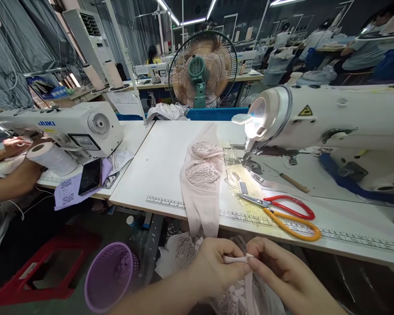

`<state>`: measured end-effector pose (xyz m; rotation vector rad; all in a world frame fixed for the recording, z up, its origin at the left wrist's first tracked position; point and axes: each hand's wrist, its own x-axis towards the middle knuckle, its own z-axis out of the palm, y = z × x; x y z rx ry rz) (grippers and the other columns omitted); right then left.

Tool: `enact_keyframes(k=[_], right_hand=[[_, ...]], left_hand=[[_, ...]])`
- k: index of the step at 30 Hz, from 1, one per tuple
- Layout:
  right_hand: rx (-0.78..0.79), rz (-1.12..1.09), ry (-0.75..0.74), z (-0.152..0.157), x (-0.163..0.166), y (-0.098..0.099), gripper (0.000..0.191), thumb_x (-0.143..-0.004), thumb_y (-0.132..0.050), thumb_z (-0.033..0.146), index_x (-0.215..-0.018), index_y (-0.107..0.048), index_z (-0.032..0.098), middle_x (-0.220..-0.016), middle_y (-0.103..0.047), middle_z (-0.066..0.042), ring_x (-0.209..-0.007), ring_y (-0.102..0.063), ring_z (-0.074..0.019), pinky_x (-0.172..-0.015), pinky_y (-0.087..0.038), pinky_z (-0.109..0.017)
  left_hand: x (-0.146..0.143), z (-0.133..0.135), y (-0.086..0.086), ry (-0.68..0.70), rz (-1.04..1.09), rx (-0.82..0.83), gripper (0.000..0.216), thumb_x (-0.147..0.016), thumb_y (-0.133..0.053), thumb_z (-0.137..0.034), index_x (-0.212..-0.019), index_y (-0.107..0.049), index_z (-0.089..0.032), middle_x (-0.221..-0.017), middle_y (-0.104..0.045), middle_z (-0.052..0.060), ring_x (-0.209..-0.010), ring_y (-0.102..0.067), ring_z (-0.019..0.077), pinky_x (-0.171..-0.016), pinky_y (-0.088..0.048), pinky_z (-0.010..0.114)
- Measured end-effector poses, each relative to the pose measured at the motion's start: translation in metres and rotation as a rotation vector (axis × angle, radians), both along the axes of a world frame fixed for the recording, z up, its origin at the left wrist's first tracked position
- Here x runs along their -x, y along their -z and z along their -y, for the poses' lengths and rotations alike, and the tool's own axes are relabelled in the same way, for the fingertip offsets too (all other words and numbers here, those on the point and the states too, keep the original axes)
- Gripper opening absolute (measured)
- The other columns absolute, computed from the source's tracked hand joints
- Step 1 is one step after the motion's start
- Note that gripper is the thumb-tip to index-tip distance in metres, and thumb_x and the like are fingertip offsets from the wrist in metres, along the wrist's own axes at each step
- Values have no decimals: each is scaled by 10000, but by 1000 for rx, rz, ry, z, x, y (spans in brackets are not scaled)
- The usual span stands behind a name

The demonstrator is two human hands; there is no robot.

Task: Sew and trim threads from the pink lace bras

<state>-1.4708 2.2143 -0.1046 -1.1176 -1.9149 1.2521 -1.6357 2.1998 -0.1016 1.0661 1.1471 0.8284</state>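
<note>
My left hand (215, 264) and my right hand (279, 267) meet in front of the table's edge, fingertips nearly touching. Both pinch a narrow pale pink strap (235, 259), and a length of it hangs below them. Pale pink lace fabric (234, 297) lies beneath my hands, partly covered by them. Just beyond, a pale pink lace bra (202, 175) is spread on the white table and drapes over its front edge. Scissors (282, 212) with one red and one orange handle lie to its right, beside the sewing machine (298, 113).
An awl-like tool with a wooden handle (294, 182) lies behind the scissors. Left stand another sewing machine (62, 129), a thread cone (51, 158) and a phone (90, 176) on papers. A co-worker's arm (15, 179) reaches in there. A purple basket (109, 276) and red stool (46, 267) stand below; a fan (202, 70) is behind.
</note>
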Motion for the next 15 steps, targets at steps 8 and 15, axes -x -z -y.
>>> enact_keyframes(k=[8, 15], right_hand=[[-375, 67, 16, 27, 27, 51, 214, -812, -571, 217, -1022, -531, 209, -931, -634, -47, -833, -629, -204, -702, -531, -260], [-665, 56, 126, 29, 49, 52, 127, -924, -427, 176, -988, -536, 190, -842, -612, -55, -746, -613, -191, -637, -499, -273]], left_hand=[[32, -7, -4, -288, -7, -100, 299, -625, -673, -387, -625, -492, -148, -569, -424, -34, -553, -342, 84, -545, -278, 221], [63, -3, 0, -476, -58, -226, 264, -657, -697, -380, -675, -561, -154, -635, -490, -24, -611, -417, 99, -594, -345, 213]])
